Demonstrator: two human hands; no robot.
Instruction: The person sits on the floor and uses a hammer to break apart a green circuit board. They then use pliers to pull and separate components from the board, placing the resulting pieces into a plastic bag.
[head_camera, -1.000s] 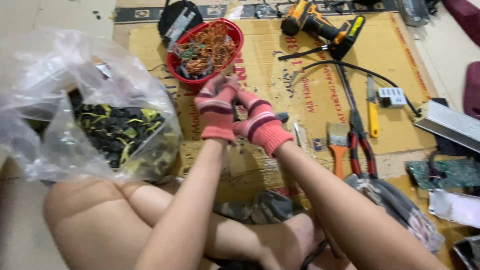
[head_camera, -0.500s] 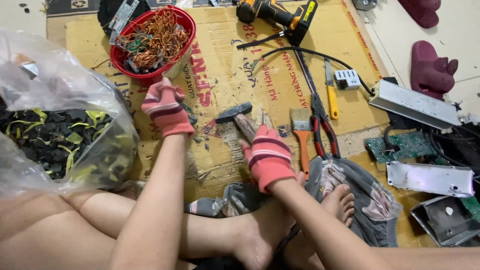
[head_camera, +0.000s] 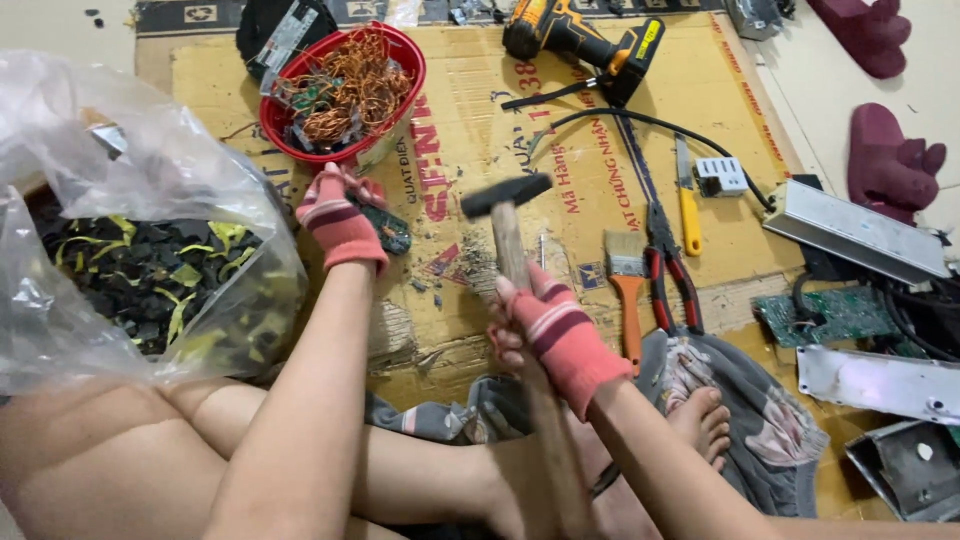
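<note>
I see the hammer (head_camera: 507, 215) raised over the cardboard sheet (head_camera: 480, 110), its dark head tilted up to the right and its wooden handle running down toward the bottom of the frame. My right hand (head_camera: 548, 335), in a pink striped fingerless glove, has its fingers wrapped tight around that handle just below the head, bare fingertips curled over the wood. My left hand (head_camera: 338, 220), in a matching glove, sits to the left of the hammer, fingers bent and pressed down on a small dark circuit part (head_camera: 385, 228) that lies flat on the cardboard, just below the red bowl (head_camera: 410, 60). I cannot tell whether the fingers pinch the part or only pin it.

The bowl holds a tangle of copper wire (head_camera: 345, 90). Left of my arm a clear plastic bag (head_camera: 130, 180) bulges with black and yellow scraps. To the right of the hammer a paintbrush (head_camera: 627, 275) with an orange handle lies beside red-handled pliers (head_camera: 672, 270), and a yellow-handled knife (head_camera: 686, 195) is a bit farther up. A yellow and black cordless drill (head_camera: 585, 40) rests near the top edge. A green circuit board (head_camera: 830, 315) and grey metal casings (head_camera: 860, 230) lie off the cardboard on the right.
</note>
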